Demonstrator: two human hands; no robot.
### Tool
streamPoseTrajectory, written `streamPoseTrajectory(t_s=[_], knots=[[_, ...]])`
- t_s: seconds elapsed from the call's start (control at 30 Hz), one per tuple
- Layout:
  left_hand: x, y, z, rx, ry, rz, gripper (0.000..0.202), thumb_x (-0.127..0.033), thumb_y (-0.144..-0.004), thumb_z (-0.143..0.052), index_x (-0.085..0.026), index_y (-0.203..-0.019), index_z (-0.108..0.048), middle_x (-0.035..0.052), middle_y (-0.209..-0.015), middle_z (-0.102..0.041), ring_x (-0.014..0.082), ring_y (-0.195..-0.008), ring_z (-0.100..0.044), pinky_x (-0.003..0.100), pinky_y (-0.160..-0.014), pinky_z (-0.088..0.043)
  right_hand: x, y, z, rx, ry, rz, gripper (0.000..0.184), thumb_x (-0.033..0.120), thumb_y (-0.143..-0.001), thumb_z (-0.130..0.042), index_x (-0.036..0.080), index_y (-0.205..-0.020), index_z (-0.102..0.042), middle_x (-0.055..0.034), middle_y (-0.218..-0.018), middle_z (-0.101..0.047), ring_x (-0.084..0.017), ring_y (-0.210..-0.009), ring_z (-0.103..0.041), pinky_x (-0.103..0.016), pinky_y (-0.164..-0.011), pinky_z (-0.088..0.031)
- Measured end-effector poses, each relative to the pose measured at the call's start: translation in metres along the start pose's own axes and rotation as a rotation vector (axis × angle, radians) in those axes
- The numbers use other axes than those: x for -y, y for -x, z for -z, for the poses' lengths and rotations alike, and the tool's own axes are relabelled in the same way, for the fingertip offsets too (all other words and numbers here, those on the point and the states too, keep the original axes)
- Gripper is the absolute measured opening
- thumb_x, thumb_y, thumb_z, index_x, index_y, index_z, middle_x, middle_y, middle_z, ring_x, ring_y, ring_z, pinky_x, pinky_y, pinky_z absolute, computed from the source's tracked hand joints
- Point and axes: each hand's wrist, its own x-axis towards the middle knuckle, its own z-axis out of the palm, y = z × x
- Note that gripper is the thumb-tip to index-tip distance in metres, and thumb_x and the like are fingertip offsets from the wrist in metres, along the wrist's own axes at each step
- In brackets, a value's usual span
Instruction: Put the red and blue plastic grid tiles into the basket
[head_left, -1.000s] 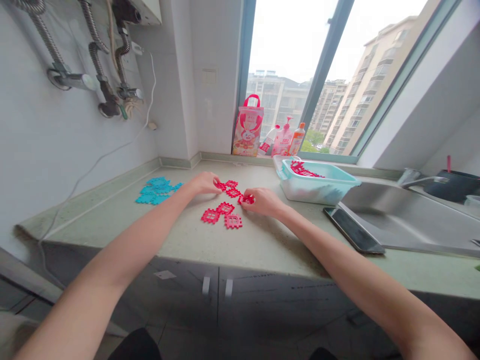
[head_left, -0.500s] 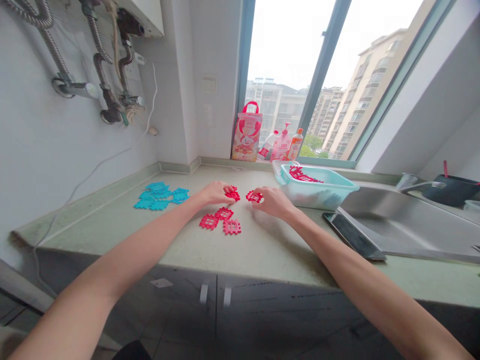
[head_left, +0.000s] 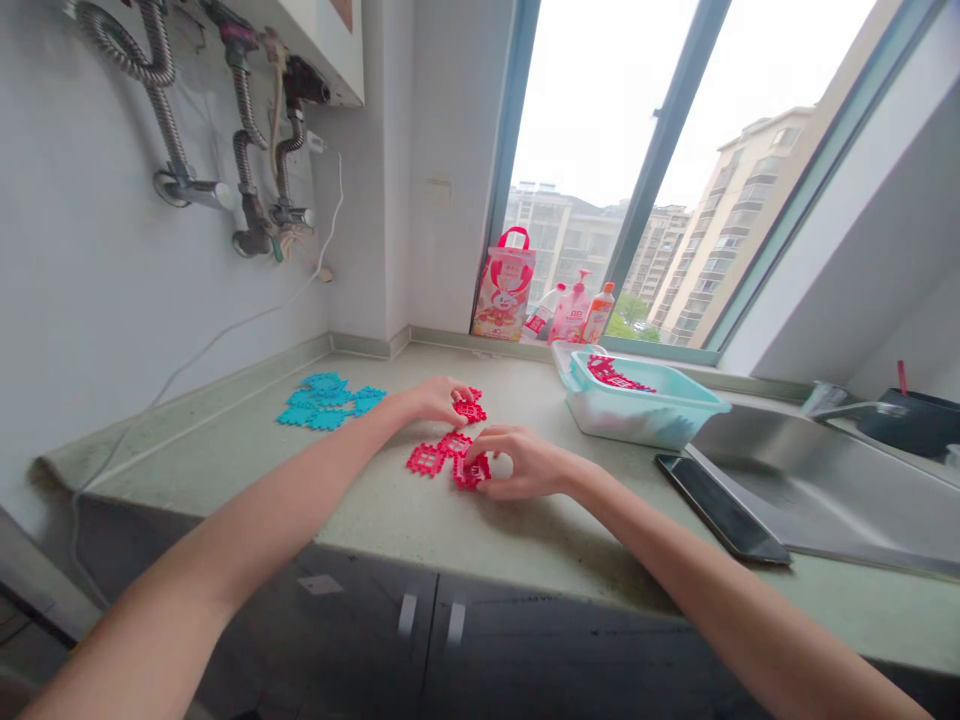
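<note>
My left hand (head_left: 441, 399) is pinched on a red toothed plastic building tile (head_left: 471, 411), and part of another red piece shows just behind it. Nearer the counter's front, my right hand (head_left: 525, 462) has its thumb and fingers closed around the edge of a red window-frame tile (head_left: 471, 473). Whether one or two tiles lie under those fingers I cannot tell. Two more red tiles lie flat beside it: a left one (head_left: 425, 460) and an upper one (head_left: 454, 444). A loose heap of blue toothed tiles (head_left: 322, 402) lies to the left of my left hand.
A pale turquoise tub (head_left: 637, 425) with red tiles in it stands at the right rear. Beside it are a dark phone (head_left: 720, 508) and the steel sink (head_left: 832, 480). Bottles (head_left: 571, 312) and a pink bag (head_left: 505, 295) stand by the window. A white cable (head_left: 225, 335) hangs along the left wall.
My right hand has moved toward me and to the left, from beside my left hand to the nearest red tile. My left hand stays about where it was. The camera view has shifted slightly.
</note>
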Motion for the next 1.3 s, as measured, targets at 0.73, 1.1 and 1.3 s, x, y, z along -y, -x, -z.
streamPoseTrajectory(t_s=[0.73, 1.1, 1.3], knots=[[0.022, 0.009, 0.059, -0.172, 0.160, -0.163, 0.055, -0.046, -0.071, -0.084, -0.023, -0.121, -0.079, 0.0049, -0.106, -0.079, 0.0205, -0.089, -0.069, 0.029, -0.078, -0.053, -0.020, -0.027, -0.028, -0.248, 0.075, -0.308, 0.013, 0.018, -0.085, -0.074, 0.021, -0.098, -0.073, -0.0012, -0.092, -0.073, -0.014, -0.078, -0.061, -0.027, -0.077, -0.044], [0.010, -0.007, -0.002, -0.138, 0.173, -0.153, 0.051, -0.042, -0.073, -0.080, -0.019, -0.118, -0.079, 0.0065, -0.110, -0.080, 0.0224, -0.095, -0.071, 0.030, -0.081, -0.053, -0.016, -0.024, -0.030, -0.246, 0.124, -0.259, 0.034, 0.029, -0.090, -0.074, 0.025, -0.124, -0.072, -0.0057, -0.109, -0.076, -0.022, -0.101, -0.066, -0.033, -0.092, -0.047], [0.006, -0.009, -0.013, -0.057, 0.124, -0.151, 0.045, -0.047, -0.077, -0.077, -0.019, -0.113, -0.081, 0.0062, -0.108, -0.081, 0.0228, -0.096, -0.073, 0.029, -0.081, -0.053, -0.026, -0.020, -0.020, -0.178, 0.096, -0.376, 0.030, 0.022, -0.084, -0.074, 0.023, -0.114, -0.075, -0.0025, -0.093, -0.076, -0.017, -0.081, -0.065, -0.029, -0.079, -0.045]])
